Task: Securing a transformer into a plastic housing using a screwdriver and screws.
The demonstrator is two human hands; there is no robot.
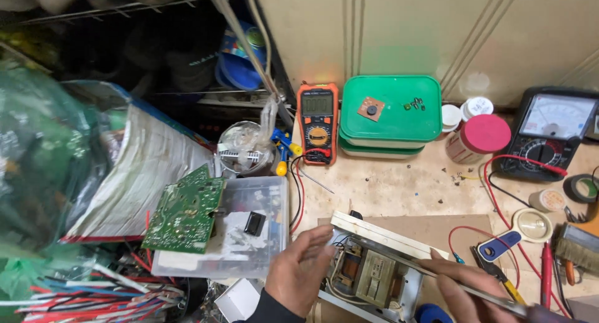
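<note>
One head-worn camera looks steeply down and forward over the cluttered surface from close range; the hands enter at the bottom edge of the frame, the wall fills the upper right.

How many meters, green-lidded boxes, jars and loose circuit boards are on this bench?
Meters: 2, the orange digital multimeter and the black analog meter.
Green-lidded boxes: 2, the top box stacked on the lower box.
Jars: 1, the pink-lidded jar.
Circuit boards: 2, the green circuit board and the small brown board.
Total: 7
</note>
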